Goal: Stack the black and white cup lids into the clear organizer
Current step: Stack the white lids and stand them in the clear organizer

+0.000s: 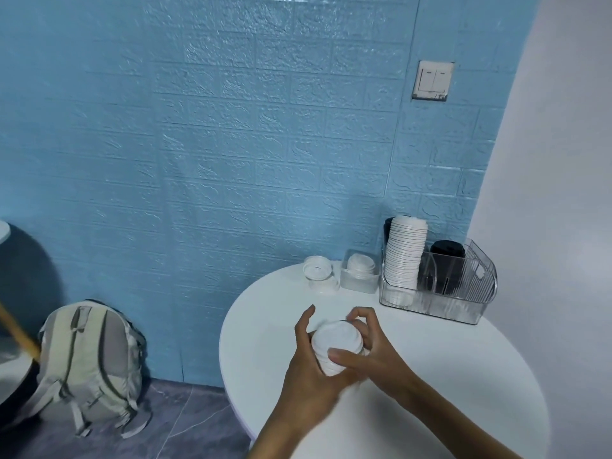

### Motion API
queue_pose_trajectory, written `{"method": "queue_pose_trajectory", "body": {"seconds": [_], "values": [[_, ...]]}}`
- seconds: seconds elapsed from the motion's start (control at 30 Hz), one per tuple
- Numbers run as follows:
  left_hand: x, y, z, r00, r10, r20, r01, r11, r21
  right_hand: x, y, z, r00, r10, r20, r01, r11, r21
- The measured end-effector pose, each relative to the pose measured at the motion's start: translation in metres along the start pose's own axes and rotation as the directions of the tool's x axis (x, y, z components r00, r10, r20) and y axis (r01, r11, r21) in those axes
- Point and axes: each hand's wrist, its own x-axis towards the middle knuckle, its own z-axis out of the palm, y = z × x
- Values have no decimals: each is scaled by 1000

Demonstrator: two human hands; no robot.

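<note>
Blue brick-patterned wall (pixel 231 127) backs a round white worktop (pixel 430 376). Both hands, left (pixel 311 362) and right (pixel 371 349), curl around a short stack of white lids (pixel 336 346). Beyond them, the clear organizer (pixel 463 293) holds a tall ribbed white lid stack (pixel 405 253) beside black lids (pixel 447 256).

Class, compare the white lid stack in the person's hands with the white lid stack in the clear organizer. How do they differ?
The held stack is short; the organizer stack is much taller. The held stack is gripped by the left hand and right hand above the table; the organizer stack stands in the clear organizer. Both are white lids.
</note>
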Motion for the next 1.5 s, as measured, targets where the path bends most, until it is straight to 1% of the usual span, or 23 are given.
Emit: {"method": "queue_pose_trajectory", "body": {"seconds": [0.13, 0.33, 0.6, 0.63, 0.73, 0.83, 1.0, 1.1, 1.17, 1.23, 1.3, 1.37, 1.5], "values": [[0, -2, 0, 1000, -3, 21, 3, 1000, 11, -2, 5, -3, 1000, -7, 3, 7, 996, -88], [1, -7, 1, 1000, 11, 20, -11, 1000, 10, 0, 9, -6, 999, 37, -3, -37, 996, -76], [2, -6, -2, 999, 20, 31, -20, 1000, 4, -2, 8, -10, 997, 47, 60, -44, 998, -52], [2, -5, -2, 999, 16, 33, -16, 1000, -1, -2, 9, -9, 997, 47, 62, -43, 997, -66], [0, -2, -2, 999, 5, 36, -5, 1000, 5, -4, 13, -6, 996, 41, 84, -25, 983, -181], [-3, 0, -2, 999, 14, 41, -15, 999, 29, -7, 18, -1, 990, 48, 131, -17, 974, -225], [-4, 3, -3, 997, 63, 40, -63, 998, 5, -8, 23, -5, 992, 73, 105, -32, 936, -351], [-4, 1, -3, 997, 76, 21, -76, 997, 14, -8, 21, -9, 985, 120, 125, -64, 921, -384], [-5, 0, -2, 995, 95, -8, -95, 994, 49, -7, 16, -10, 977, 171, 131, -108, 915, -389], [-6, 2, -1, 996, 81, -32, -78, 995, 68, -6, 6, -12, 967, 204, 149, -136, 917, -376], [-5, 4, 1, 997, 38, -66, -36, 999, 29, -3, -2, -16, 970, 185, 158, -119, 927, -354], [-5, 6, 2, 995, 27, -97, -24, 999, 26, 3, -10, -19, 985, 137, 104, -93, 933, -349], [-4, 6, 0, 994, 41, -97, -34, 996, 82, 36, -17, -17, 995, 57, 78, -17, 898, -440]]}}
